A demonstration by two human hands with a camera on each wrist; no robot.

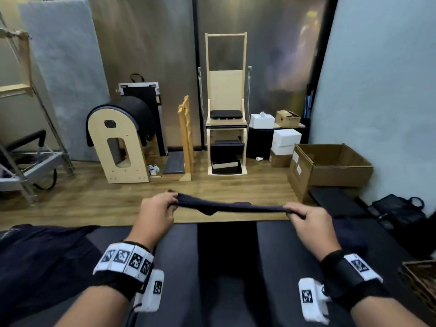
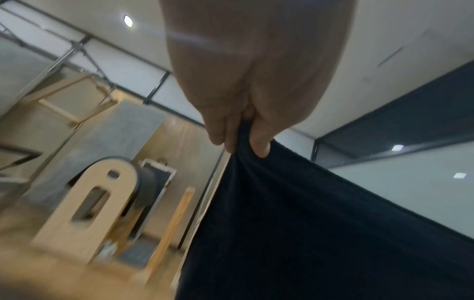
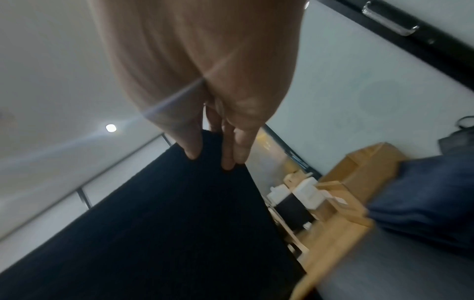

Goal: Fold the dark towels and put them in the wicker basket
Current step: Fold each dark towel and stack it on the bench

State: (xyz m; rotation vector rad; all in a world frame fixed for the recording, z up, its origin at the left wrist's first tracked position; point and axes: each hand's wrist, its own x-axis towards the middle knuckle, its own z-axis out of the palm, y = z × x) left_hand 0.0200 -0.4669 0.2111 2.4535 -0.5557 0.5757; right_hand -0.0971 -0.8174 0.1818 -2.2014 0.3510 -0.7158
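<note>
The left hand [image 1: 157, 212] and the right hand [image 1: 306, 218] each pinch a top corner of one dark towel [image 1: 226, 206], stretched between them in the air above the padded counter [image 1: 179, 251]. It looks soft, light and limp; corners seem the best hold. One dark heap [image 1: 42, 256] lies left; one wicker basket [image 1: 422, 279] sits near right.

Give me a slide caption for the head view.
Both hands, left hand and right hand, pinch a dark towel stretched taut between them.
</note>
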